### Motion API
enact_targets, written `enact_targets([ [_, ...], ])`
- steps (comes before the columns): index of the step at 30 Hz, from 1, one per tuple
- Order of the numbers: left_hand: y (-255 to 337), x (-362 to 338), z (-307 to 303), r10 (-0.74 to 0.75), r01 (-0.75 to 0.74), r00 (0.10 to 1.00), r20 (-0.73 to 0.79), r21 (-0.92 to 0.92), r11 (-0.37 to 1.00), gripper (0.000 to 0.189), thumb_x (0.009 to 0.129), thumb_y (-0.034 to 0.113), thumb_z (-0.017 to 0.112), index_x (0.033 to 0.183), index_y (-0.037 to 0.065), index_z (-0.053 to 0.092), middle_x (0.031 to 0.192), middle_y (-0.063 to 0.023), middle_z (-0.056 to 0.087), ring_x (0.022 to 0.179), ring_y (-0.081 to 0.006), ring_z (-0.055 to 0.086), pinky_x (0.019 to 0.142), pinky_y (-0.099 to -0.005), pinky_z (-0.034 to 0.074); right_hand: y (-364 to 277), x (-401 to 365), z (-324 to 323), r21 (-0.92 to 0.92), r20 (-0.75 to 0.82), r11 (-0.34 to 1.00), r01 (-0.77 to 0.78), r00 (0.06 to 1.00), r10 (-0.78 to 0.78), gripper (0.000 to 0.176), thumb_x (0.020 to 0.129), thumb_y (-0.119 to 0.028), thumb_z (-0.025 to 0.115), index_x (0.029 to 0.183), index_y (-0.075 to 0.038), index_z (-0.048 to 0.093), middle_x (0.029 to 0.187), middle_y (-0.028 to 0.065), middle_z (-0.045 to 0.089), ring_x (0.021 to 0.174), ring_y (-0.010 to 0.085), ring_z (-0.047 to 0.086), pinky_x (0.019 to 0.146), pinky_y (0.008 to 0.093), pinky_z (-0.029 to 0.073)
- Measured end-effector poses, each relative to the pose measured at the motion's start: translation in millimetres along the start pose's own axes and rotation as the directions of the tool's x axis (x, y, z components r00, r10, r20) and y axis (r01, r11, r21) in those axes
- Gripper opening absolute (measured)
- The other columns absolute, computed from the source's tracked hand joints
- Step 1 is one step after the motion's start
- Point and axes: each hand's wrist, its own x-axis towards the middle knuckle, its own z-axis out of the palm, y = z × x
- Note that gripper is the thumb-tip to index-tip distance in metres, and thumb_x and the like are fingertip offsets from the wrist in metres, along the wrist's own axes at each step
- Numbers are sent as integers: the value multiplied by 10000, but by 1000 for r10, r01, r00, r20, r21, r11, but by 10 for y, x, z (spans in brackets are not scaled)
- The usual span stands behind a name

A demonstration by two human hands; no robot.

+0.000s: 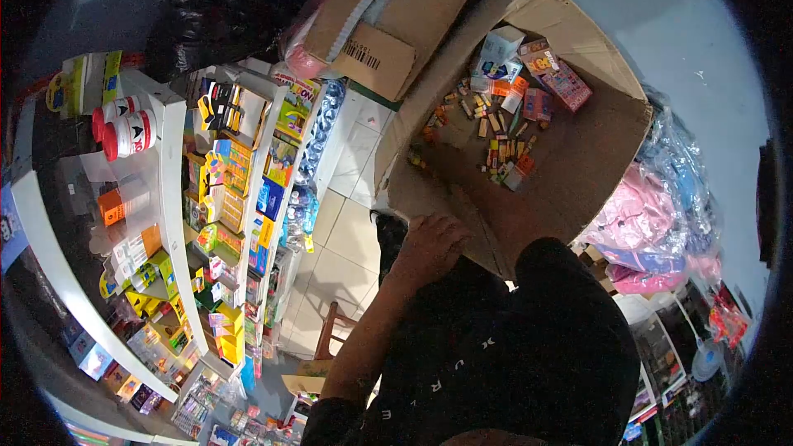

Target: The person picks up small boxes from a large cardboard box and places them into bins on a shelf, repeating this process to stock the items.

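A large open cardboard box (599, 169) is in front of me, holding many small tube-like pieces (498, 122) with yellow, orange and dark parts. Several small printed cartons (567, 85) lie among them towards the far side. My left hand (436, 239) is closed over the box's near rim, fingers bent across the edge. My right forearm reaches down inside the box, and my right hand (436, 158) is in shadow by the left inner wall, close to some of the small pieces. Its fingers are too dark to make out.
Left of me stand shelves (172, 198) packed with stationery and white jars (130, 134). A closed carton (396, 21) and a black plastic bag (219, 12) lie beyond. Plastic-wrapped pink goods (640, 215) sit to the right. A wooden stool (330, 326) stands on the tiled floor (351, 227).
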Motion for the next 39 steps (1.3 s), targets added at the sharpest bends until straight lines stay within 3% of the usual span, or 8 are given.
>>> enact_targets([
  [14,30,45,60,31,-21,984,-174,58,998,257,854,247,634,1098,172,663,1146,-19,642,1135,-239,562,971,-445,376,172,443,259,-85,-37,991,105,993,-108,416,928,-183,506,1329,-81,460,1300,162,541,1166,324,559,875,473,512],
  [16,44,16,35,23,-14,994,-106,87,996,261,853,247,634,1101,168,662,1151,-19,640,1143,-239,556,976,-439,374,465,496,682,-756,-114,643,125,941,-317,365,930,-170,507,1276,-58,472,1207,166,571,1101,339,588,809,471,526],
  [18,11,0,48,25,-20,997,-71,63,998,267,850,245,636,1104,164,660,1163,-36,634,1145,-256,553,977,-463,370,615,407,695,-646,-273,763,-15,938,-213,322,933,-158,512,1228,-34,484,1143,175,578,1056,348,603,778,471,527],
  [21,-44,-30,133,26,-28,995,-94,-11,1000,272,840,244,646,1099,163,661,1173,-65,629,1133,-290,558,970,-509,369,582,-26,25,323,-242,926,-198,928,283,304,927,-144,539,1195,-9,489,1126,195,555,1035,350,601,788,473,513],
  [26,-25,-45,140,44,-50,983,-179,-29,998,245,830,253,664,1062,175,683,1127,-52,647,1098,-295,575,955,-484,390,1114,-62,386,91,-692,992,88,722,-1,459,896,-158,611,1309,-55,439,1256,218,492,1055,342,584,805,467,522],
  [29,22,-36,79,64,-57,980,-189,41,998,240,831,254,671,1057,177,691,1102,-55,654,1100,-295,574,955,-478,393,835,-323,87,435,-380,882,-180,852,361,525,884,-175,636,1357,-91,424,1290,211,476,1051,355,579,769,461,544],
  [34,24,-67,89,44,-30,981,-188,77,997,155,861,230,623,997,176,674,1098,15,644,1118,-204,562,917,-388,375,1273,378,976,-152,-427,965,-213,895,130,535,877,-208,635,1356,-92,428,1322,202,453,1142,356,523,771,474,549],
  [39,-52,-57,195,28,-29,981,-194,2,1000,204,843,247,659,1031,176,692,1106,-51,661,1100,-284,587,971,-471,373,877,487,887,-222,-532,915,-336,829,175,543,861,-218,632,1347,-85,428,1360,217,401,1200,385,472,775,472,565],
])
